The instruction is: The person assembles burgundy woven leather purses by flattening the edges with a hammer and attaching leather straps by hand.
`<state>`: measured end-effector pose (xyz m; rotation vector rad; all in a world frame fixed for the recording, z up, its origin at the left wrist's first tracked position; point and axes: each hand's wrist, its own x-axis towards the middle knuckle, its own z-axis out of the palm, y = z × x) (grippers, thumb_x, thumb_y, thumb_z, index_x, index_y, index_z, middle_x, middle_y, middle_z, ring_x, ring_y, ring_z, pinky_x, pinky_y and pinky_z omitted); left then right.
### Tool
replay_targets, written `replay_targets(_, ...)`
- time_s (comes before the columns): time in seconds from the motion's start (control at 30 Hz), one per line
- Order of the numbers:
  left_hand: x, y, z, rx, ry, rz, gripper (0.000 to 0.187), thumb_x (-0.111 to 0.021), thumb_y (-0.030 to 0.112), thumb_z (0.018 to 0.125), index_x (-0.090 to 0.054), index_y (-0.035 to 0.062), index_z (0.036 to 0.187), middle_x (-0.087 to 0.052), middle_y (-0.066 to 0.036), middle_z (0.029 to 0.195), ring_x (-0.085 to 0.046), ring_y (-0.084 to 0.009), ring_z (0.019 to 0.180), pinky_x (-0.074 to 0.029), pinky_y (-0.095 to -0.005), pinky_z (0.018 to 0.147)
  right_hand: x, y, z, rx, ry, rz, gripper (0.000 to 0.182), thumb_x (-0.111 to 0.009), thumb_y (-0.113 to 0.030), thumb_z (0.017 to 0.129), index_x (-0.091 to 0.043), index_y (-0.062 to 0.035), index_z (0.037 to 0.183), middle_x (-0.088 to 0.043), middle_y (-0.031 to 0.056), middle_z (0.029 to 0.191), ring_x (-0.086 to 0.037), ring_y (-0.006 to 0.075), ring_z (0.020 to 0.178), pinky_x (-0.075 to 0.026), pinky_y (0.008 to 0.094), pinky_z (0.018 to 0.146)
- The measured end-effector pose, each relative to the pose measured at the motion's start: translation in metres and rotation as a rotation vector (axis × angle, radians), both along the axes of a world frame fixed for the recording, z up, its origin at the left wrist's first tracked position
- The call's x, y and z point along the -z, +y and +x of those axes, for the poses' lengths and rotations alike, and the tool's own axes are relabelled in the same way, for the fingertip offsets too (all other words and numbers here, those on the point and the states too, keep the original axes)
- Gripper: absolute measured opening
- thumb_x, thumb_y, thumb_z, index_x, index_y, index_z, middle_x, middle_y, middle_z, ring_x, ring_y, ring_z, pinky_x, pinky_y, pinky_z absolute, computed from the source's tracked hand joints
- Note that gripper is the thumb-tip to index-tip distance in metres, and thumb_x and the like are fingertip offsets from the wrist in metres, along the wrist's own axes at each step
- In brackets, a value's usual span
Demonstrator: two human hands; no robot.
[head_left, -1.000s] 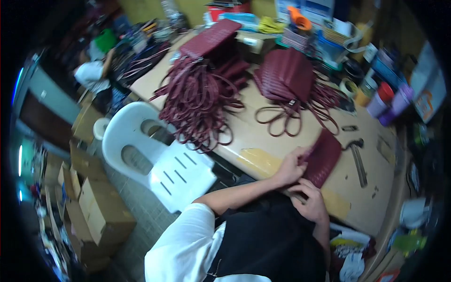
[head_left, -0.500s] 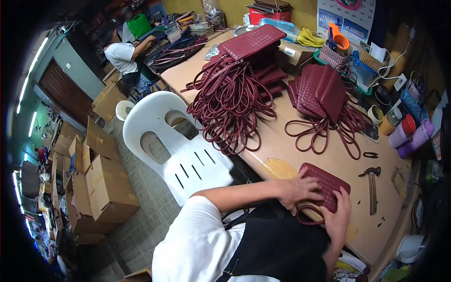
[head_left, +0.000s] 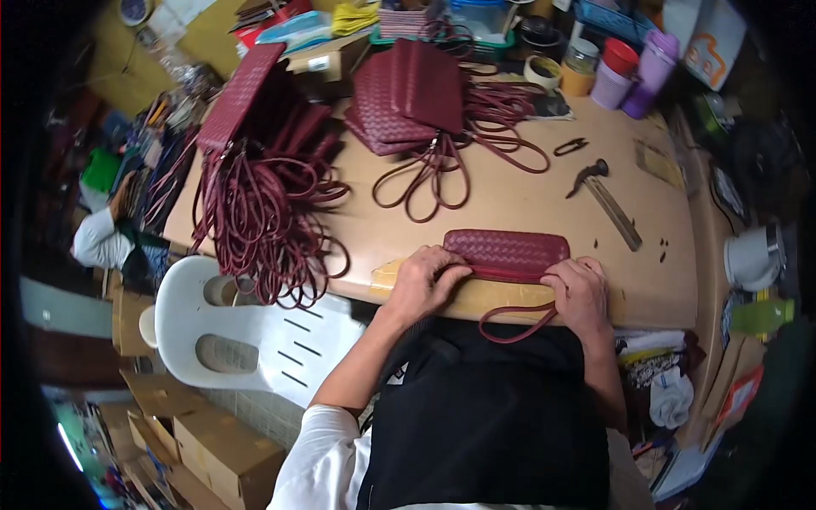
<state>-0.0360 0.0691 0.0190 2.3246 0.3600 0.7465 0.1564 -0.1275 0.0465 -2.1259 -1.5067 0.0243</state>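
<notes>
A maroon woven pouch (head_left: 508, 253) lies flat at the near edge of the wooden table (head_left: 527, 204). My left hand (head_left: 425, 280) grips its left end and my right hand (head_left: 580, 289) grips its right end along the zipper side. The pouch's strap loop (head_left: 514, 323) hangs over the table edge toward my black apron. A hammer (head_left: 605, 194) and small snips (head_left: 569, 146) lie on the table beyond my right hand.
A tall stack of maroon pouches with tangled straps (head_left: 255, 187) sits at the left, a smaller pile (head_left: 408, 93) at the back. Cups and tape (head_left: 595, 68) stand back right. A white plastic chair (head_left: 246, 331) and cardboard boxes (head_left: 221, 442) are left; another person (head_left: 102, 238) sits beyond.
My view swung from the left of the room down onto the table. The pouch went from tilted under my hands to lying flat, with one hand now at each end.
</notes>
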Motion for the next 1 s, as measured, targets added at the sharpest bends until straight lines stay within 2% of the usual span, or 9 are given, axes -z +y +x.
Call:
replay_targets(0.07, -0.007, 0.0, 0.004, -0.033, 0.117, -0.212, 0.017, -0.074, 0.015, 0.081, -0.069, 0.0003, 0.088, -0.067, -0.015, 0.08, -0.065, -0.0296, 0.074, -0.05, -0.0362, 0.068, -0.012, 0.001, 0.0, 0.026, 0.045, -0.063, 0.009, -0.067, -0.013, 0.081, -0.063, -0.005, 0.082, -0.064, 0.0101, 0.082, -0.061, 0.0292, 0.082, -0.043, 0.0387, 0.082)
replay_targets(0.23, -0.017, 0.007, 0.007, -0.042, 0.292, -0.496, 0.022, -0.072, 0.016, 0.085, -0.069, -0.0042, 0.093, -0.07, -0.008, 0.083, -0.06, -0.0107, 0.074, -0.05, -0.0281, 0.07, -0.022, 0.045, -0.03, -0.077, 0.125, 0.05, 0.021, -0.069, -0.02, 0.081, -0.063, -0.0037, 0.093, -0.064, 0.0109, 0.088, -0.06, 0.0309, 0.091, -0.044, 0.0418, 0.084)
replay_targets(0.3, -0.011, 0.012, 0.007, -0.021, 0.305, -0.568, 0.023, -0.072, 0.015, 0.086, -0.068, -0.0045, 0.097, -0.069, -0.007, 0.084, -0.06, -0.0109, 0.076, -0.05, -0.0273, 0.072, -0.009, 0.058, -0.031, -0.103, 0.174, 0.117, 0.021, -0.069, -0.021, 0.082, -0.064, -0.0035, 0.093, -0.064, 0.0115, 0.087, -0.061, 0.032, 0.089, -0.044, 0.0424, 0.083)
replay_targets(0.43, -0.005, 0.018, 0.008, 0.126, 0.214, -0.869, 0.03, -0.072, 0.01, 0.086, -0.06, -0.0048, 0.11, -0.066, -0.004, 0.087, -0.059, -0.0102, 0.082, -0.048, -0.0248, 0.077, -0.006, 0.077, -0.018, -0.154, 0.344, -0.172, 0.023, -0.066, -0.025, 0.085, -0.066, -0.0024, 0.089, -0.065, 0.0181, 0.081, -0.063, 0.0368, 0.084, -0.047, 0.0465, 0.077)
replay_targets(0.5, -0.01, 0.021, 0.009, 0.134, 0.272, -0.867, 0.033, -0.072, 0.009, 0.086, -0.057, -0.0039, 0.112, -0.065, -0.004, 0.086, -0.059, -0.0097, 0.083, -0.047, -0.0242, 0.077, -0.006, 0.079, -0.015, -0.132, 0.454, -0.243, 0.023, -0.066, -0.023, 0.085, -0.066, -0.0004, 0.082, -0.063, 0.0229, 0.077, -0.062, 0.0398, 0.079, -0.048, 0.0477, 0.072)
replay_targets(0.6, -0.009, 0.025, 0.01, 0.164, 0.306, -0.849, 0.036, -0.073, 0.007, 0.085, -0.054, -0.0025, 0.113, -0.064, -0.004, 0.085, -0.058, -0.0091, 0.082, -0.046, -0.0235, 0.076, -0.005, 0.082, -0.012, -0.164, 0.462, -0.233, 0.023, -0.067, -0.024, 0.084, -0.069, -0.0011, 0.084, -0.063, 0.0195, 0.069, -0.062, 0.0369, 0.067, -0.047, 0.0442, 0.065)
replay_targets(0.73, -0.009, 0.023, 0.01, 0.165, 0.27, -0.814, 0.039, -0.073, 0.007, 0.084, -0.05, -0.0009, 0.114, -0.063, -0.004, 0.084, -0.057, -0.009, 0.08, -0.046, -0.0235, 0.075, -0.005, 0.086, -0.01, -0.165, 0.497, -0.284, 0.024, -0.067, -0.024, 0.083, -0.068, -0.0003, 0.085, -0.063, 0.0193, 0.07, -0.062, 0.0365, 0.068, -0.047, 0.0443, 0.065)
replay_targets(0.93, -0.002, 0.021, 0.01, 0.125, 0.21, -0.843, 0.039, -0.073, 0.006, 0.083, -0.049, -0.0002, 0.113, -0.061, -0.004, 0.081, -0.056, -0.0092, 0.075, -0.047, -0.0249, 0.072, 0.009, 0.104, -0.033, -0.239, 0.369, -0.088, 0.025, -0.065, -0.023, 0.084, -0.059, 0.0005, 0.078, -0.06, 0.0167, 0.068, -0.06, 0.031, 0.064, -0.045, 0.0414, 0.061)
replay_targets(1.0, 0.001, 0.024, 0.009, 0.137, 0.233, -0.801, 0.041, -0.073, 0.008, 0.084, -0.048, 0.0003, 0.115, -0.061, -0.003, 0.081, -0.056, -0.0083, 0.076, -0.046, -0.0238, 0.073, 0.0, 0.109, -0.027, -0.264, 0.547, -0.247, 0.027, -0.063, -0.024, 0.086, -0.056, -0.0004, 0.075, -0.057, 0.0158, 0.065, -0.056, 0.0289, 0.06, -0.043, 0.0407, 0.059)
